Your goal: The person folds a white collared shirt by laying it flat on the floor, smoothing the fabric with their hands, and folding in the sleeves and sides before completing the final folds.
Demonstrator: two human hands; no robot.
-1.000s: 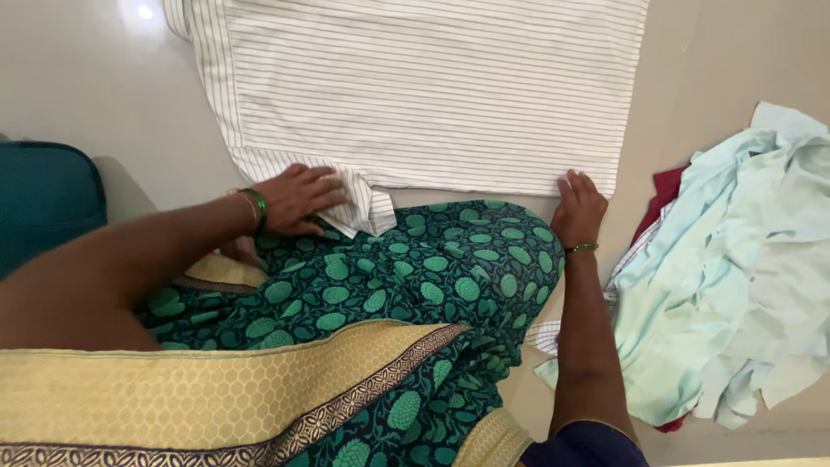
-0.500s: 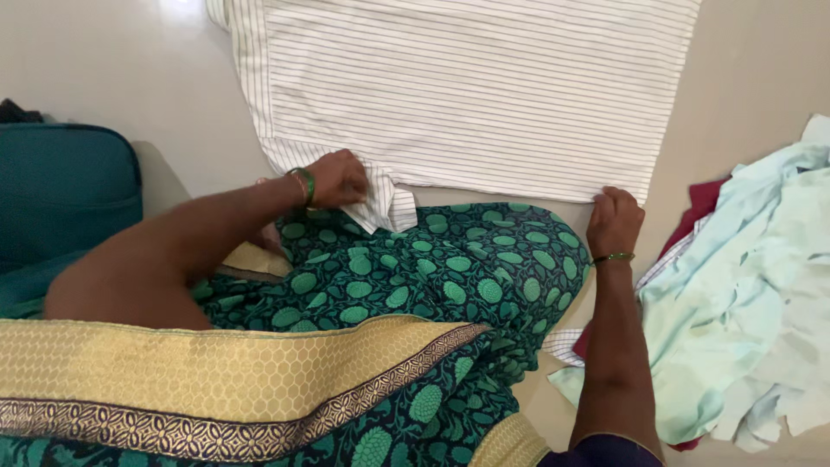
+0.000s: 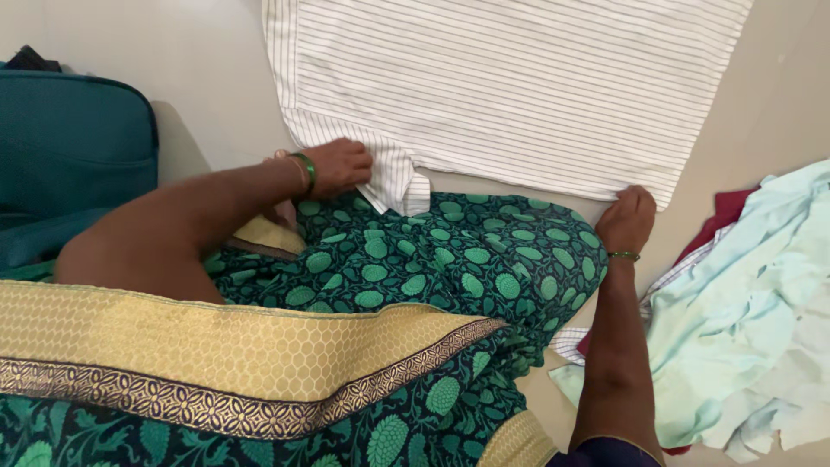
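Observation:
A white shirt with thin dark stripes (image 3: 501,86) lies spread flat on the pale floor. My left hand (image 3: 337,166), with a green bangle at the wrist, is closed on the shirt's near left edge, where the cloth bunches into a small fold. At the shirt's near right corner, my right hand (image 3: 629,218) pinches the hem, fingers curled over it. Both hands sit just beyond my knees, which are covered by green patterned cloth with a gold border (image 3: 415,285).
A heap of pale mint, white and dark red clothes (image 3: 752,311) lies on the floor at the right. A teal bag or cushion (image 3: 69,156) stands at the left. Bare pale floor (image 3: 207,78) shows left of the shirt.
Both hands went from lying flat on the shirt's near edge to gripping it. The view has shifted, so the shirt and hands sit further right in the frame.

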